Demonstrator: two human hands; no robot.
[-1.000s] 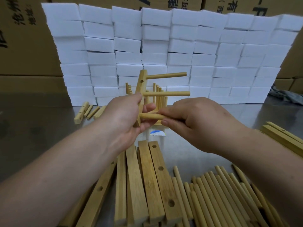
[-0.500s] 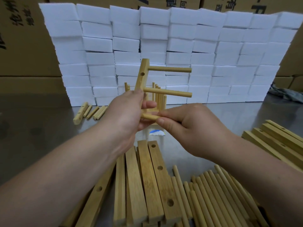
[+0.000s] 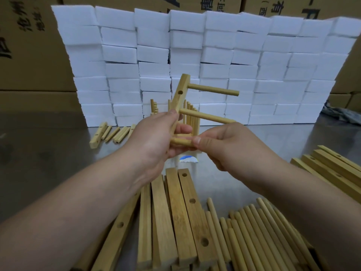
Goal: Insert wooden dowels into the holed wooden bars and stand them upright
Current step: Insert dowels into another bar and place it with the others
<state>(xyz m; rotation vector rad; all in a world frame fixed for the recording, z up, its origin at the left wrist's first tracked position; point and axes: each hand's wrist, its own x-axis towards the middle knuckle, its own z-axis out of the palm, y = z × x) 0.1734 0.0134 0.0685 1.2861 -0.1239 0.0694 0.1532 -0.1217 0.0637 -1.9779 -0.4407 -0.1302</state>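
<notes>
My left hand (image 3: 154, 141) is clamped round the bar (image 3: 180, 92) near its lower end. It holds the bar up off the table, nearly upright, with the top leaning a little to the right. A top dowel (image 3: 213, 89) and a middle dowel (image 3: 207, 116) sit in the bar, both sticking out to its right.

My right hand (image 3: 230, 147) pinches the third dowel (image 3: 180, 142) between thumb and fingertips, just right of the bar's lowest hole. This dowel's long axis runs left to right, square to the bar, with its left end at the bar. My left fingers cover that spot, so I can't quite tell if it has entered the hole.

I judge the push goes leftward along the dowel, the right hand driving and the left bracing. Spare bars (image 3: 175, 212) and loose dowels (image 3: 254, 231) lie below the bar, nearer me.
</notes>
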